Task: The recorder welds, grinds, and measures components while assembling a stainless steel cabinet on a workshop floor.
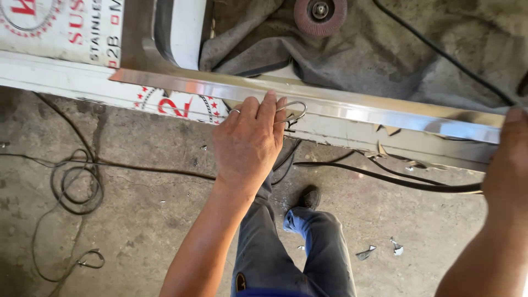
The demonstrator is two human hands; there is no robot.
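Head view: left hand (250, 140) flat on steel strip (330, 107)

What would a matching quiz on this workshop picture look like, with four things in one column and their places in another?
Things:
1. left hand
2. right hand
3. grinding disc
4. coiled cable

Places:
A. on the concrete floor, at the left
B. at the right end of the shiny metal strip
C. on the grey cloth, at the top
D. on the middle of the strip, fingers over its edge

Pairs: 1-D, 2-B, 3-C, 4-A
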